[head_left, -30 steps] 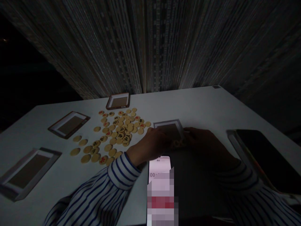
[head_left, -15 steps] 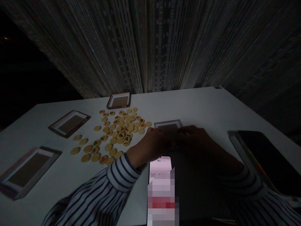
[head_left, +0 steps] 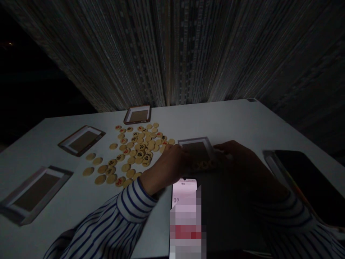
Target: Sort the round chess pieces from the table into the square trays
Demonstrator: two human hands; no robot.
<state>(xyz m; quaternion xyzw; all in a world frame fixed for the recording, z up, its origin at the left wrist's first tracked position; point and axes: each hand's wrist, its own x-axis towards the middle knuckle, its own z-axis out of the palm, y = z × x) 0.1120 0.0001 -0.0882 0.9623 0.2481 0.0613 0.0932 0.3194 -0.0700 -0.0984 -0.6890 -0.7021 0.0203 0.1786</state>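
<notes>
A shallow rectangular box tray (head_left: 210,145) with pale walls and a grey-brown floor lies in front of me. Along its near side sits a short row of round xiangqi pieces (head_left: 204,165), dim in shadow. My left hand (head_left: 172,162) is at the tray's left edge, knuckles up, its fingertips hidden. On the tray's right side, my right hand (head_left: 237,158) has bent fingers at the rim; deep shadow hides what they touch. More xiangqi pieces (head_left: 140,154), some with red or black characters and some blank, are scattered left of my left hand.
A lit phone (head_left: 184,194) lies below my hands. Three more trays stand on the left: a back one (head_left: 148,117), a middle one (head_left: 63,144) and a near one (head_left: 16,216). A dark-screened device (head_left: 309,183) lies right on the white table (head_left: 221,118). A striped curtain (head_left: 172,54) hangs behind.
My hands have moved apart, the right one to the right, uncovering more of the tray's floor and the row of pieces at its near side. The view has shifted slightly.
</notes>
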